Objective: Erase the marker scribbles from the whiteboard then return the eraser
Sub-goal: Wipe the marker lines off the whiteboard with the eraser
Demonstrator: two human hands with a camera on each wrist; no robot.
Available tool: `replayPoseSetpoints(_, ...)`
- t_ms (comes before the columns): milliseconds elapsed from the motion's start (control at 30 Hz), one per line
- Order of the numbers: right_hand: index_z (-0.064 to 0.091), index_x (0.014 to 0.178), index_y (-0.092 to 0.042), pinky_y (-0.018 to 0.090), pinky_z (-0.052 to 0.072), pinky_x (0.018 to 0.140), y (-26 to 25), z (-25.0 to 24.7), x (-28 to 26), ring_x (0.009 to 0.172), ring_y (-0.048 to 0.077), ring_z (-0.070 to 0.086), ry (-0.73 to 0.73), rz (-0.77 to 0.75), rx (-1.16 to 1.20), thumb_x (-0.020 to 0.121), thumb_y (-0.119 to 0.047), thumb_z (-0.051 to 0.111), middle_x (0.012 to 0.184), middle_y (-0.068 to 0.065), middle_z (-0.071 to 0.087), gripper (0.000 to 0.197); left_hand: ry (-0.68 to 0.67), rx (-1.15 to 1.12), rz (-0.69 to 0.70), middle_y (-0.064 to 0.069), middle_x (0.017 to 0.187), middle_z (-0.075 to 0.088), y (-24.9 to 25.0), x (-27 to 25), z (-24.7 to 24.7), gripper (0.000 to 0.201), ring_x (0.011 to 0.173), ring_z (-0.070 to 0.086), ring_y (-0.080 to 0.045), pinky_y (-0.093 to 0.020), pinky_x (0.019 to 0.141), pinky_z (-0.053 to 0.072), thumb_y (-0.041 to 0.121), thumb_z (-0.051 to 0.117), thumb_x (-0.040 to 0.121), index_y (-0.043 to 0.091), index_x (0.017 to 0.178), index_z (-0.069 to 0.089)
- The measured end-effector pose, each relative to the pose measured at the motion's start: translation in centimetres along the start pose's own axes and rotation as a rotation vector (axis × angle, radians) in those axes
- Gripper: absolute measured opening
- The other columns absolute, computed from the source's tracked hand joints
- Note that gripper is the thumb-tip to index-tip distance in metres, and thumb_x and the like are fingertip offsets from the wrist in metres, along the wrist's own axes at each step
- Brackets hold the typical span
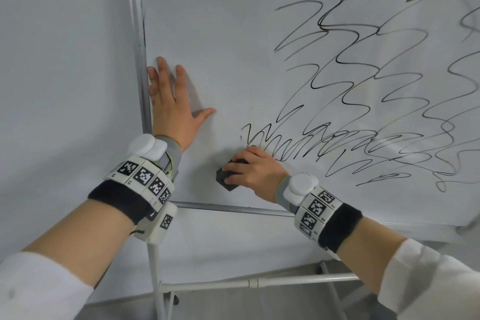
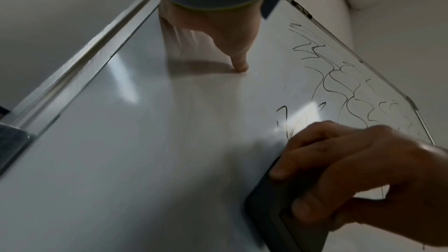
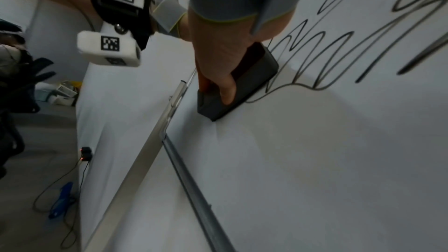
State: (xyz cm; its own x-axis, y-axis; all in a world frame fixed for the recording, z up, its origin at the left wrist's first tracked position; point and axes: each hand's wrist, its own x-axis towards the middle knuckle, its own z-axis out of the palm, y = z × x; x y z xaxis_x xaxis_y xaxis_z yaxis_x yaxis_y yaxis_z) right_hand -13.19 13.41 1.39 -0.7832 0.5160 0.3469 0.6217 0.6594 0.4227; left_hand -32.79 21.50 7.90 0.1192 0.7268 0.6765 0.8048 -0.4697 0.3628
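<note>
both hands on whiteboard (image 1: pixel 220 34): left hand (image 1: pixel 168 101) flat, right hand (image 1: pixel 255 169) gripping eraser (image 3: pixel 242 83); only right wrist shows, blurrily, floor cables (image 3: pixel 60 198).

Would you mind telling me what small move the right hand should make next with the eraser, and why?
Probably slide the eraser right and up into the scribbles. The right hand grips it flat on the whiteboard at the scribbles' lower-left edge; almost all marks remain, and the left hand braces the board.
</note>
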Motion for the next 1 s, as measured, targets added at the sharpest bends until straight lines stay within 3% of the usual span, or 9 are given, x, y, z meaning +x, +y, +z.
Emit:
replayPoseSetpoints(67,0.071,0.094,-0.021,0.038,0.041,0.087,0.5,-0.6,0.4,0.095,0.028,0.060,0.002,0.012,-0.017,0.069,0.001,0.055,0.108,0.000,0.068,0.036,0.007,0.000,-0.004,-0.029,0.151,-0.004,0.1,0.0,0.1,0.099,0.139,-0.007,-0.046,-0.051,0.115,0.003,0.050,0.064,0.078,0.002,0.145,0.010)
replayPoseSetpoints(167,0.070,0.097,-0.022,0.039,0.039,0.089,0.9,-1.3,0.9,0.098,0.028,0.059,0.052,0.093,-0.023,0.075,-0.003,0.041,0.111,-0.001,0.067,0.041,0.019,-0.013,-0.005,-0.029,0.151,-0.004,0.2,0.1,0.3,0.099,0.139,-0.008,-0.046,-0.053,0.114,0.003,0.048,0.066,0.077,0.001,0.145,0.011)
replayPoseSetpoints(400,0.072,0.086,-0.024,0.035,0.033,0.088,0.1,0.8,-1.6,0.093,0.026,0.060,-0.050,-0.001,-0.041,0.065,-0.002,0.073,0.102,-0.004,0.069,0.031,0.019,-0.028,-0.014,-0.029,0.151,-0.005,0.2,0.1,0.3,0.101,0.139,-0.008,-0.047,-0.052,0.114,0.001,0.048,0.067,0.076,0.001,0.145,0.011)
replayPoseSetpoints(533,0.069,0.101,-0.026,0.038,0.040,0.086,1.9,-1.7,-0.2,0.098,0.027,0.059,0.114,0.127,-0.065,0.079,-0.005,0.047,0.113,-0.003,0.066,0.038,0.019,-0.025,-0.016,-0.030,0.151,-0.004,0.3,0.1,0.3,0.101,0.139,-0.007,-0.047,-0.053,0.114,0.002,0.048,0.067,0.076,0.000,0.145,0.011)
replayPoseSetpoints(633,0.065,0.109,-0.026,0.040,0.040,0.084,4.1,-4.1,1.0,0.101,0.029,0.058,0.266,0.288,-0.139,0.076,-0.005,0.066,0.120,-0.003,0.063,0.039,0.029,-0.022,-0.016,-0.030,0.150,-0.003,0.4,0.1,0.2,0.101,0.138,-0.007,-0.048,-0.053,0.114,0.002,0.047,0.068,0.075,0.000,0.145,0.012)
replayPoseSetpoints(767,0.064,0.110,-0.025,0.042,0.039,0.085,4.3,-4.3,0.9,0.102,0.030,0.055,0.312,0.356,-0.174,0.076,-0.003,0.067,0.123,-0.002,0.061,0.041,0.027,-0.052,-0.040,-0.028,0.151,-0.005,0.7,0.3,0.1,0.101,0.139,-0.009,-0.046,-0.055,0.113,0.002,0.043,0.070,0.074,0.004,0.146,0.011)
replayPoseSetpoints(867,0.067,0.104,-0.026,0.040,0.037,0.084,2.4,-2.2,-1.1,0.097,0.029,0.056,0.241,0.249,-0.147,0.083,-0.005,0.050,0.117,-0.003,0.064,0.034,-0.001,-0.045,-0.039,-0.028,0.151,-0.010,1.0,0.5,-0.2,0.096,0.138,-0.012,-0.046,-0.055,0.113,0.001,0.040,0.071,0.076,0.019,0.147,0.011)
replayPoseSetpoints(933,0.067,0.103,-0.026,0.040,0.040,0.085,1.5,-1.2,-2.7,0.098,0.030,0.057,0.148,0.199,-0.143,0.085,-0.005,0.039,0.116,-0.002,0.064,0.039,0.001,-0.045,-0.019,-0.027,0.151,-0.008,1.1,0.6,-0.4,0.094,0.139,-0.012,-0.044,-0.053,0.113,-0.001,0.036,0.071,0.076,0.019,0.147,0.013)
replayPoseSetpoints(1000,0.067,0.105,-0.026,0.040,0.043,0.085,1.5,-1.2,-3.5,0.099,0.029,0.057,0.107,0.186,-0.135,0.084,-0.004,0.044,0.116,-0.002,0.064,0.038,0.002,-0.038,0.040,-0.023,0.153,-0.002,1.3,0.7,-0.5,0.090,0.141,-0.007,-0.039,-0.049,0.114,0.000,0.031,0.072,0.077,0.015,0.146,0.016)
